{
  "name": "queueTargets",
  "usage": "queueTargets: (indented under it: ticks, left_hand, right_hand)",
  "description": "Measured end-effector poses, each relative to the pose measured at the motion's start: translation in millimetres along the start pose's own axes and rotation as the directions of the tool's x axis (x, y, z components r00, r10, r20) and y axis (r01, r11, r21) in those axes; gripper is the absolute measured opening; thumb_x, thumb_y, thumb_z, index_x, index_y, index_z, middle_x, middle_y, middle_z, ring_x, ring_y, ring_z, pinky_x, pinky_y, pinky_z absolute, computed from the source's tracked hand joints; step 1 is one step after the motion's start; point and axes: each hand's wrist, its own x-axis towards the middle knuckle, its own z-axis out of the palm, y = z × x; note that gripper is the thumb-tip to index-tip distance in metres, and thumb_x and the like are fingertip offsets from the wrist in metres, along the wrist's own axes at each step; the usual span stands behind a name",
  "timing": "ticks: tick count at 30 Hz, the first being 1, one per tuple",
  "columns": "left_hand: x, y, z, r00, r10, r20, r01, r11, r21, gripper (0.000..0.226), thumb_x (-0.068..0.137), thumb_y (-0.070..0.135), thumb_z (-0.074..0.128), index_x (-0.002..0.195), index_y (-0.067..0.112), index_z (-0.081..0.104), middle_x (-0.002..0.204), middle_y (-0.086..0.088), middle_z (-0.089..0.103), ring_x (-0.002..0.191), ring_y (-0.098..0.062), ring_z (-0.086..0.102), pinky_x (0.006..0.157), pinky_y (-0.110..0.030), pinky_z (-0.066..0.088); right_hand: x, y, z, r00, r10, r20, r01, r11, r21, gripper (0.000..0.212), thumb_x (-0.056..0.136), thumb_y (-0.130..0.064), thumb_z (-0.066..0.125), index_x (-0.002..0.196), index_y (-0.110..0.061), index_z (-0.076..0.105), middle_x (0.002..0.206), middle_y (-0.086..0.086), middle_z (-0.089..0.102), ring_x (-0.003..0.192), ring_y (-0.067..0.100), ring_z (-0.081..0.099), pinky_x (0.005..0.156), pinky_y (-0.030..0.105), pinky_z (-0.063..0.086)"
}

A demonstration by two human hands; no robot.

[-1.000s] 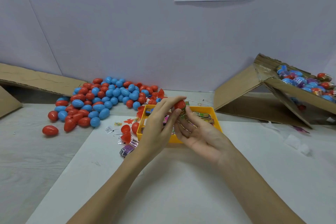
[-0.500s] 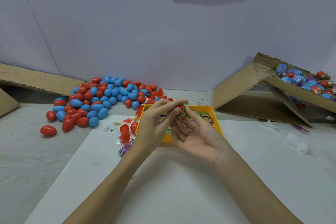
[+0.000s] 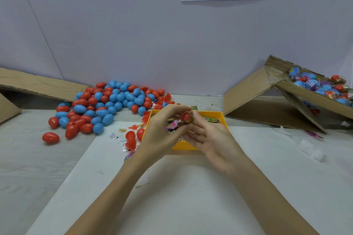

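Holding a wrapped red egg between both hands just above the yellow tray, near the tray's far side. The left hand is curled, its forefinger arched over the top and its thumb coming in from below-left to pinch the egg. The right hand has its forefinger tip on the egg's right side and its other fingers loosely cupped beneath; its thumb is hidden, so the exact grip on that side can't be told. The egg looks like a hollow plastic shell: light, stiff, smooth and likely slippery where bare. It probably splits at a middle seam, so a hard squeeze could pop it. The printed film band round its girth looks thin, crinkly and easy to tear. Best hold is on the bare red dome with one hand while the other picks at the film edge. One rounded red end faces the camera and slightly up. The long axis therefore runs roughly toward the viewer, foreshortened, and the far end is hidden behind the film and fingers. The tray holds loose printed wrappers. A pile of bare red and blue eggs lies on the worktop to the left, and more wrapped eggs sit in a tilted cardboard box to the right.
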Motion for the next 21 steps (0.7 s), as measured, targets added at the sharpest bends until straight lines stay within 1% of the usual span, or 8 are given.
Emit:
queueTargets:
  ticks: [3,5,7,9,11,14,17,21]
  left_hand:
    - [0.5,-0.2,-1.5,0.999,0.041,0.017,-0.042,0.998,0.05,0.04,0.086,-0.001,0.077,0.124,0.008,0.068,0.116,-0.001,0.066,0.108,-0.016,0.066,0.092,-0.026,0.056]
    - [-0.1,-0.6,0.7,0.997,0.075,0.02,-0.076,0.99,0.119,0.036,0.084,-0.004,0.077,0.118,0.008,0.071,0.112,0.001,0.066,0.105,-0.014,0.065,0.09,-0.024,0.055]
    - [-1.6,-1.0,4.0,0.996,0.084,0.004,-0.083,0.984,0.157,0.033,0.082,-0.003,0.079,0.112,0.009,0.073,0.109,0.002,0.065,0.102,-0.012,0.065,0.088,-0.022,0.055]
    - [-3.7,0.0,8.4,0.997,0.074,-0.025,-0.069,0.982,0.178,0.032,0.08,-0.003,0.081,0.109,0.01,0.073,0.106,0.003,0.065,0.099,-0.009,0.063,0.085,-0.021,0.055]
    - [-5.9,1.9,13.4,0.996,0.072,-0.045,-0.06,0.974,0.219,0.034,0.078,-0.005,0.081,0.107,0.01,0.072,0.105,0.003,0.064,0.096,-0.007,0.062,0.082,-0.02,0.055]
    - [-6.9,2.4,16.4,0.994,0.09,-0.056,-0.07,0.957,0.282,0.035,0.075,-0.009,0.081,0.104,0.009,0.071,0.104,0.002,0.065,0.092,-0.007,0.06,0.079,-0.021,0.054]
    - [-8.0,1.7,16.2,0.992,0.111,-0.068,-0.082,0.939,0.334,0.034,0.073,-0.01,0.082,0.1,0.008,0.072,0.102,0.0,0.066,0.091,-0.005,0.058,0.081,-0.013,0.052]
    - [-9.5,1.6,17.2,0.989,0.125,-0.079,-0.087,0.926,0.368,0.031,0.074,-0.008,0.084,0.098,0.008,0.073,0.102,0.0,0.067,0.093,-0.002,0.055,0.084,-0.006,0.047]
  right_hand:
    - [-2.1,3.9,2.7,0.991,-0.13,-0.012,0.125,0.969,-0.214,0.029,0.094,-0.025,0.072,0.114,-0.004,0.075,0.104,0.01,0.079,0.101,0.022,0.076,0.091,0.033,0.061]
    - [-0.4,8.3,3.1,0.983,-0.178,-0.054,0.157,0.948,-0.276,0.027,0.091,-0.022,0.076,0.113,-0.005,0.075,0.1,0.007,0.08,0.099,0.021,0.076,0.088,0.033,0.062]
    - [2.0,12.9,2.6,0.982,-0.166,-0.085,0.141,0.959,-0.246,0.024,0.091,-0.019,0.076,0.11,-0.006,0.077,0.099,0.007,0.08,0.099,0.02,0.076,0.085,0.031,0.062]
    - [4.0,17.5,2.2,0.984,-0.143,-0.107,0.121,0.974,-0.192,0.023,0.089,-0.018,0.077,0.109,-0.007,0.077,0.101,0.007,0.08,0.101,0.019,0.076,0.086,0.03,0.06]
    - [5.7,21.9,3.0,0.975,-0.173,-0.136,0.145,0.97,-0.194,0.027,0.086,-0.02,0.081,0.111,-0.009,0.077,0.1,0.004,0.08,0.099,0.017,0.076,0.088,0.031,0.06]
    - [7.9,29.5,5.3,0.945,-0.267,-0.189,0.209,0.937,-0.28,0.028,0.083,-0.021,0.085,0.11,-0.017,0.076,0.097,-0.005,0.08,0.095,0.01,0.076,0.085,0.027,0.06]
    - [8.8,35.0,6.1,0.91,-0.368,-0.192,0.278,0.884,-0.376,0.025,0.081,-0.023,0.087,0.096,-0.035,0.072,0.09,-0.019,0.078,0.091,-0.002,0.074,0.074,0.015,0.058]
    - [10.4,38.3,5.7,0.89,-0.426,-0.161,0.334,0.851,-0.406,0.028,0.08,-0.022,0.087,0.089,-0.04,0.068,0.082,-0.029,0.074,0.085,-0.008,0.071,0.066,0.008,0.053]
